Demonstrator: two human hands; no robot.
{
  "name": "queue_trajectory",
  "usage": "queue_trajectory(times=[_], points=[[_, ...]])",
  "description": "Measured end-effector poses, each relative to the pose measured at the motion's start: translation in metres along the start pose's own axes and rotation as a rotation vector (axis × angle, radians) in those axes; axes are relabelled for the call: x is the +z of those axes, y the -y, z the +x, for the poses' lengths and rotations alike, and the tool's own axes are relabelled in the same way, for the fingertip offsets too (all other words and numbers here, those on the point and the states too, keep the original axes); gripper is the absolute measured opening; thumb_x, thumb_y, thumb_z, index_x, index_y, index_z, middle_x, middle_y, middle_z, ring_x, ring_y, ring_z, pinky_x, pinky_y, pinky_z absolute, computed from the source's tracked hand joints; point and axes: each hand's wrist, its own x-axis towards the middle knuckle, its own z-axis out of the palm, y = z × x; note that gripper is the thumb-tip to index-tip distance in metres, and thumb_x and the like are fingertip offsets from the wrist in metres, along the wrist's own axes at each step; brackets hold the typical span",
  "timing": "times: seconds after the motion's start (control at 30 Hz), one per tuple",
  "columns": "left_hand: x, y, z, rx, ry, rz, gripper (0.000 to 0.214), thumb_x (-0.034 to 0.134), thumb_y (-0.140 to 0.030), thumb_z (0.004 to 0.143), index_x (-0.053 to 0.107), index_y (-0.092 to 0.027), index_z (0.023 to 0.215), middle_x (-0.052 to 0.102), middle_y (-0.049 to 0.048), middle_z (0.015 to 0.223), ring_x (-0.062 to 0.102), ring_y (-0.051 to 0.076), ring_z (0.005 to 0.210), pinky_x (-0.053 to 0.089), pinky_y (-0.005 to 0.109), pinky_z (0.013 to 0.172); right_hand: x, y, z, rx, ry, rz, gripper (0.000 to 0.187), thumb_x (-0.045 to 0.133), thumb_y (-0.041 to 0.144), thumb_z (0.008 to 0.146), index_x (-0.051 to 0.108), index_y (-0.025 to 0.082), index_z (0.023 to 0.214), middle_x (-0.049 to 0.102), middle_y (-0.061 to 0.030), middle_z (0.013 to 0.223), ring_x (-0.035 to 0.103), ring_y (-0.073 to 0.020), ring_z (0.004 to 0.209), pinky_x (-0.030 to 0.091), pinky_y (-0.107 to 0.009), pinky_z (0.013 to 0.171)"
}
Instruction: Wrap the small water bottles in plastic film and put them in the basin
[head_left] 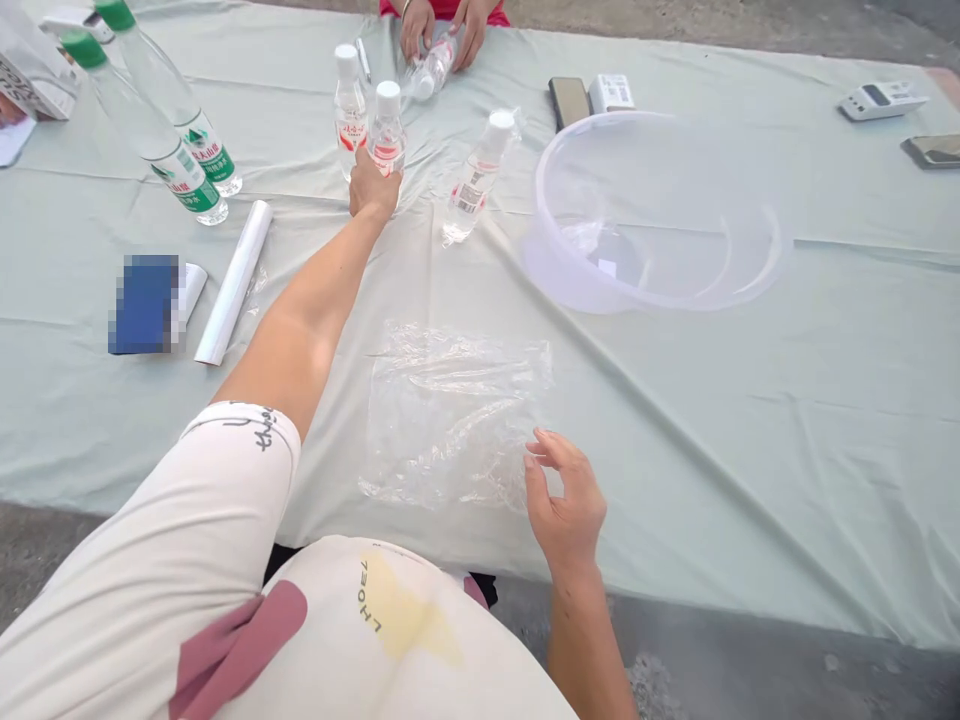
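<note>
Our left hand [373, 188] wraps the small water bottle [388, 128] far across the surface [750, 420]. We should grip low, clear of the neighbouring bottle [349, 105]. Our right hand [568, 508] is loosely curled at the clear plastic bag [450, 415].

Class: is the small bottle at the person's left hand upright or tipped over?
Upright: the small bottle stands on its base, white cap on top, with the left hand gripping its lower part.

open cloth [750, 450] right of the plastic bag [450, 410], bowl [559, 275] and small bottles [388, 125] crowding far side
</note>
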Motion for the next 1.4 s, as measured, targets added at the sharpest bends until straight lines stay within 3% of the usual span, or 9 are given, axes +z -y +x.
queue_trajectory(times=[0.2, 0.27, 0.4, 0.57, 0.9, 1.03, 1.13, 1.3, 1.4], points=[[-0.048, 0.017, -0.069, 0.237, 0.071, 0.003, 0.024, 0.069, -0.024, 0.087, 0.055, -0.017, 0.105, 0.063, -0.0003, 0.099, 0.052, 0.011, 0.090, 0.042, 0.031, 0.095, -0.004, -0.001, -0.011, 0.134, -0.010, 0.026, 0.026, 0.056, 0.024, 0.096, 0.064, 0.027, 0.121, 0.070, -0.0085, 0.114, 0.069, -0.0191, 0.086, 0.060, -0.038, 0.076], [-0.073, 0.020, -0.110, 0.285, 0.220, -0.053, 0.022, 0.068, -0.028, 0.087, 0.060, -0.014, 0.102, 0.061, 0.0018, 0.089, 0.055, 0.013, 0.082, 0.047, 0.035, 0.087, 0.000, 0.008, -0.006, 0.176, 0.002, 0.086, 0.025, 0.055, 0.028, 0.097, 0.063, 0.028, 0.121, 0.070, -0.0078, 0.114, 0.068, -0.0176, 0.082, 0.059, -0.038, 0.076], [-0.106, 0.039, -0.206, 0.108, 0.681, -0.136, 0.027, 0.066, -0.034, 0.085, 0.068, -0.013, 0.102, 0.065, 0.0070, 0.086, 0.062, 0.018, 0.077, 0.050, 0.032, 0.068, 0.019, 0.037, 0.014, 0.230, 0.135, 0.299, 0.043, 0.058, 0.041, 0.095, 0.053, 0.031, 0.137, 0.065, -0.0087, 0.122, 0.065, -0.0161, 0.078, 0.056, -0.035, 0.073], [-0.112, 0.078, -0.277, -0.058, 0.840, -0.069, 0.043, 0.071, -0.052, 0.079, 0.070, -0.017, 0.104, 0.067, 0.0053, 0.081, 0.062, 0.017, 0.069, 0.051, 0.029, 0.062, 0.050, 0.076, 0.027, 0.242, 0.417, 0.371, 0.074, 0.067, 0.047, 0.086, 0.036, 0.033, 0.153, 0.058, -0.0098, 0.133, 0.060, -0.0153, 0.075, 0.054, -0.032, 0.066], [-0.109, 0.110, -0.292, 0.028, 0.700, 0.071, 0.042, 0.058, -0.056, 0.089, 0.068, -0.018, 0.103, 0.064, 0.0028, 0.087, 0.061, 0.015, 0.069, 0.049, 0.028, 0.065, 0.079, 0.097, 0.022, 0.256, 0.457, 0.094, 0.058, 0.060, 0.038, 0.087, 0.051, 0.025, 0.143, 0.068, -0.0091, 0.115, 0.062, -0.0207, 0.082, 0.052, -0.038, 0.077], [-0.118, 0.112, -0.301, 0.203, 0.468, 0.302, 0.031, 0.053, -0.041, 0.095, 0.065, -0.020, 0.115, 0.065, 0.0064, 0.108, 0.062, 0.017, 0.083, 0.047, 0.031, 0.078, 0.086, 0.105, 0.022, 0.332, 0.470, 0.028, 0.059, 0.062, 0.044, 0.087, 0.051, 0.027, 0.142, 0.065, -0.0095, 0.114, 0.062, -0.0198, 0.078, 0.051, -0.037, 0.074], [-0.132, 0.121, -0.313, 0.144, 0.284, 0.426, 0.028, 0.049, -0.032, 0.098, 0.061, -0.019, 0.119, 0.063, 0.0077, 0.114, 0.063, 0.017, 0.084, 0.045, 0.031, 0.076, 0.086, 0.109, 0.021, 0.330, 0.514, -0.050, 0.060, 0.062, 0.051, 0.087, 0.050, 0.030, 0.142, 0.061, -0.0092, 0.113, 0.061, -0.0203, 0.078, 0.049, -0.035, 0.068], [-0.147, 0.146, -0.344, 0.064, 0.393, 0.641, 0.026, 0.060, -0.043, 0.093, 0.063, -0.018, 0.102, 0.064, 0.0073, 0.104, 0.063, 0.022, 0.090, 0.041, 0.032, 0.069, 0.079, 0.104, 0.037, 0.105, 0.454, -0.187, 0.055, 0.053, 0.060, 0.092, 0.059, 0.026, 0.135, 0.057, -0.0127, 0.117, 0.059, -0.0262, 0.096, 0.049, -0.036, 0.071], [-0.143, 0.155, -0.359, 0.084, 0.434, 0.682, 0.023, 0.064, -0.042, 0.091, 0.064, -0.019, 0.096, 0.064, 0.0073, 0.103, 0.062, 0.023, 0.092, 0.042, 0.032, 0.069, 0.085, 0.105, 0.069, -0.164, 0.465, -0.224, 0.037, 0.044, 0.037, 0.101, 0.066, 0.024, 0.127, 0.056, -0.0133, 0.129, 0.053, -0.0264, 0.108, 0.047, -0.039, 0.084]])
